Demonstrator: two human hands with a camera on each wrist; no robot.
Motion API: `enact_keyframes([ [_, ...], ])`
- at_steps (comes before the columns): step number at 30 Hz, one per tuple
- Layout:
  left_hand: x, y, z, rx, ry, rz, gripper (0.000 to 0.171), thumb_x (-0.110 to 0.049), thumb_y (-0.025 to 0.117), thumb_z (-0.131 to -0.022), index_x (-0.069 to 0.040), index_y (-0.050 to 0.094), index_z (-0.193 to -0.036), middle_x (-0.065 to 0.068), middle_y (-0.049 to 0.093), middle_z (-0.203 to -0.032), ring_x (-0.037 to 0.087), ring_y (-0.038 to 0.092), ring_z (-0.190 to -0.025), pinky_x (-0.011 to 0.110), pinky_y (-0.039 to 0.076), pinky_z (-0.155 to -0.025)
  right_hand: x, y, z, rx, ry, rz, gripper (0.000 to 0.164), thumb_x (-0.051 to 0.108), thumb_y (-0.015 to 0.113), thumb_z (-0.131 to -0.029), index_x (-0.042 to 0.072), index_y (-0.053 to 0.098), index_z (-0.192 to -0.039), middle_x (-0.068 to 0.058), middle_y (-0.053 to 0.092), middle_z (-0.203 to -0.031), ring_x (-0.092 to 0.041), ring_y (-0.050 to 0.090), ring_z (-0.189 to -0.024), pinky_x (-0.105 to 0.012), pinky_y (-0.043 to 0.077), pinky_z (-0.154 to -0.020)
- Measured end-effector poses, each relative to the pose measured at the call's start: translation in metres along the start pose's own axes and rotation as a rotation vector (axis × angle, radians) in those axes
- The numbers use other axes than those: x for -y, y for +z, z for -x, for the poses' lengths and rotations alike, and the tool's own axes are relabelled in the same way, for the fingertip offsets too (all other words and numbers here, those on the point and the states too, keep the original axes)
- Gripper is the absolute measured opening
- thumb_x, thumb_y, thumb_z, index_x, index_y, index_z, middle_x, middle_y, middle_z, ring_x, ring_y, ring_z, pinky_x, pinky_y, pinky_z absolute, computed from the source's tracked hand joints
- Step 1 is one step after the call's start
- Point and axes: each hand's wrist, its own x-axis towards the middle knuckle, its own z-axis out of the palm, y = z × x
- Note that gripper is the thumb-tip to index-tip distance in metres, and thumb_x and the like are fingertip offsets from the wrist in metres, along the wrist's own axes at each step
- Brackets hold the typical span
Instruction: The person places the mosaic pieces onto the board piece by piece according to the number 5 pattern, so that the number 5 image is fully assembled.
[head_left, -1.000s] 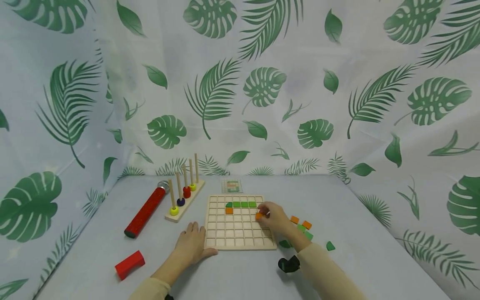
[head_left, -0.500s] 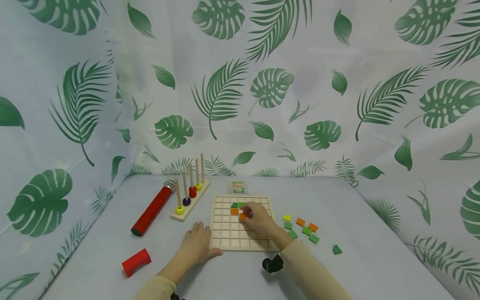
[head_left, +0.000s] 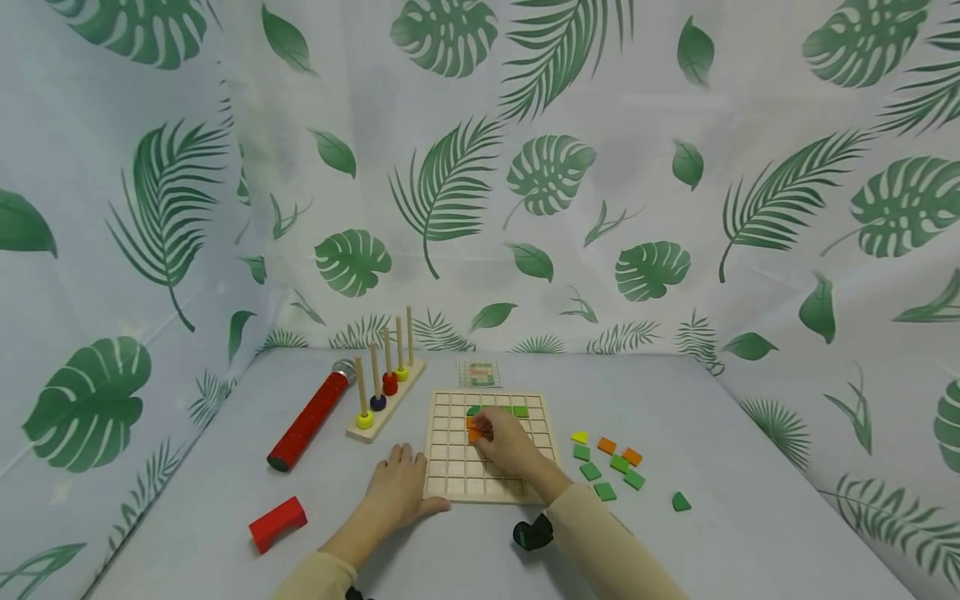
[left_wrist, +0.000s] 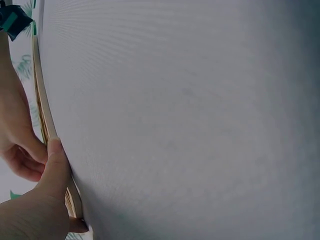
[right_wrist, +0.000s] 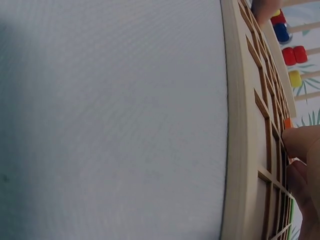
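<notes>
A wooden grid board (head_left: 450, 487) lies in front of me. My left hand (head_left: 396, 487) rests at its near left corner, fingers along the left side; in the left wrist view the thumb (left_wrist: 55, 162) touches the board's near edge. My right hand (head_left: 513, 446) reaches over the board and pinches a small orange square tile (head_left: 474, 437) just below another orange tile (head_left: 470, 422) in the grid. A dark green rounded tile (head_left: 473, 411) and a green tile (head_left: 521, 412) show in the row above. The right hand hides what lies between them.
Loose orange tiles (head_left: 607, 445), green tiles (head_left: 619, 463) and a yellow triangle (head_left: 580, 437) lie right of the board. Behind it is a pattern card (head_left: 478, 373). Leftward stand a peg rack (head_left: 386, 408) with beads, a red microphone (head_left: 311, 422) and a red block (head_left: 278, 523).
My right hand has carried the orange tile leftward across the board, from its right side to beneath the other orange tile. The left hand stays at the board's corner.
</notes>
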Motion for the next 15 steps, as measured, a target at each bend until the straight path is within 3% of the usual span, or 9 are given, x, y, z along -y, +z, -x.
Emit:
enact_keyframes([
  [15,-0.0014,-0.0010,0.0002,-0.006,-0.001,-0.006,0.088,-0.070,0.060,-0.074,0.005,0.055,-0.119,0.029,0.050,-0.124,0.040,0.047,-0.116,0.051,0.048,-0.085,-0.0014,0.0035,-0.0006,-0.028,-0.018,-0.003,0.029,-0.001,0.067,-0.082,0.001,0.061,-0.110,-0.006,0.061,-0.100,-0.017,0.059,-0.092,-0.026,0.052,-0.078],
])
